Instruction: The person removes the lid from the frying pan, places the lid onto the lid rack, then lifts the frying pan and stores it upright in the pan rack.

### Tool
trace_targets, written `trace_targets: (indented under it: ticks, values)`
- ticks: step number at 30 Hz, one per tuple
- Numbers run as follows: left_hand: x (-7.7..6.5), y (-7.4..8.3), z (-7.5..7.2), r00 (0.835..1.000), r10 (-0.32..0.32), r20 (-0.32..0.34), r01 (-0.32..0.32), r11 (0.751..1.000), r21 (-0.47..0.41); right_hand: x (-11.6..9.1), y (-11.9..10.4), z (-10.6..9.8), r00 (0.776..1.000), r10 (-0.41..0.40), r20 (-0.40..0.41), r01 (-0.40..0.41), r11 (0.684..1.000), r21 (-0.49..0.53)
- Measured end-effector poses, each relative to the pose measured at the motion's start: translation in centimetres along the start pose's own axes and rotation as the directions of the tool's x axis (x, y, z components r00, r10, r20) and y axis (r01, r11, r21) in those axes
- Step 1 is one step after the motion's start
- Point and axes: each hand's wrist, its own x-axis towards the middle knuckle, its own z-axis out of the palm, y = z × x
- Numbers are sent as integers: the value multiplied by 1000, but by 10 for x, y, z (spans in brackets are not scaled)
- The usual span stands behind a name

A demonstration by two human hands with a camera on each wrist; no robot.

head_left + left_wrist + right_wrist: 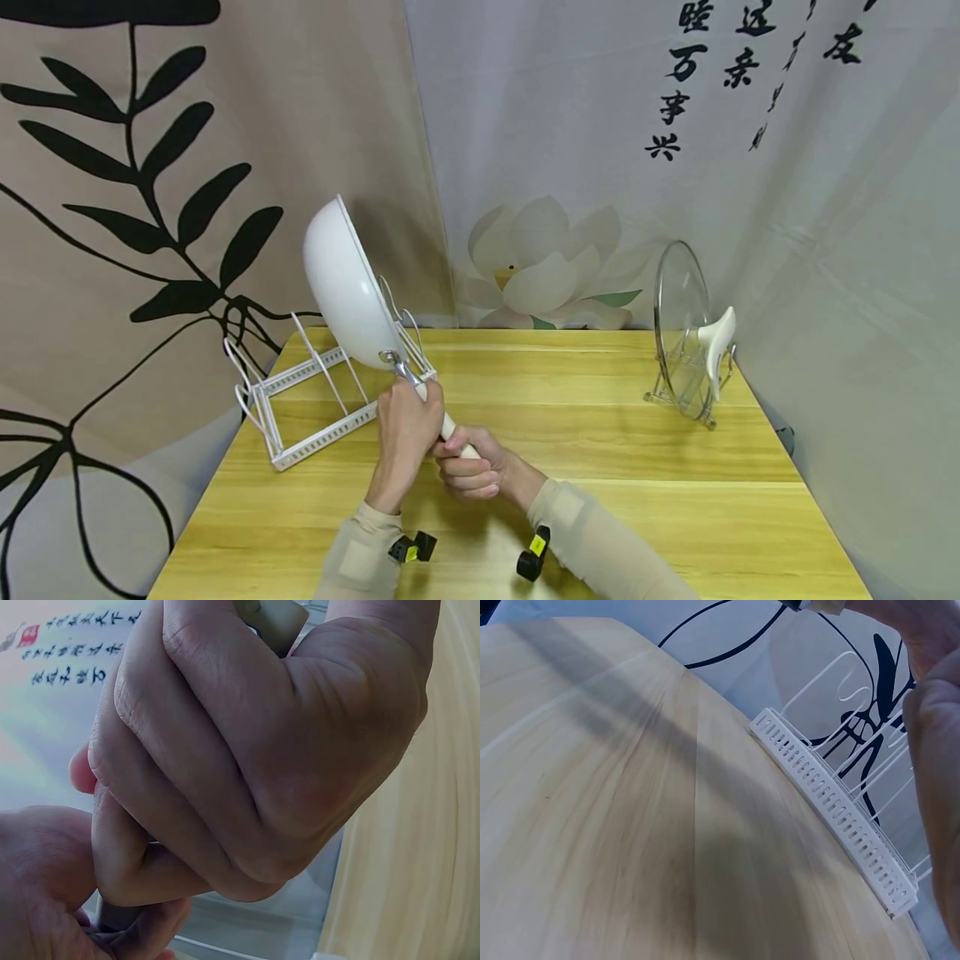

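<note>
A white deep frying pan (348,287) is held tilted up on its side, its bowl overlapping the right part of a white dish rack (326,437). My left hand (407,425) grips the pale handle close to the metal joint below the bowl. Farther down, near the handle's end (468,452), my right hand (474,465) wraps its fingers round it. In the left wrist view the two hands are close together and cover most of the handle. The right wrist view shows the rack's slotted side (832,802) resting on the table.
A glass lid (678,325) with a steel rim and a white knob (717,342) stands upright in a small wire stand (708,421) at the table's right. Thin wire dividers (318,354) rise from the white rack. Behind the wooden table (600,517) hangs a printed curtain (547,100).
</note>
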Motion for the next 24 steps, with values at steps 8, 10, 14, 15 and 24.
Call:
trace_targets:
  ticks: [8, 10, 14, 15, 24]
  values:
    - [0, -6, 5, 1000, 6, -2, -6, 1000, 2, -3, 3, -5, 1000, 0, 1, 0, 1000, -7]
    - [-1, -7, 6, 1000, 9, -7, -9, 1000, 3, -3, 4, -6, 1000, 0, -1, 0, 1000, -10]
    - [-2, -9, 7, 1000, 12, -6, -12, 1000, -1, -4, 6, -7, 1000, 6, -7, -6, 1000, -11]
    - [-2, -9, 7, 1000, 11, -4, -11, 1000, -3, -4, 6, -8, 1000, 8, -8, -8, 1000, -12]
    - [-2, -16, 13, 1000, 12, -3, -12, 1000, 15, -8, 10, -13, 1000, 14, -27, -14, 1000, -21]
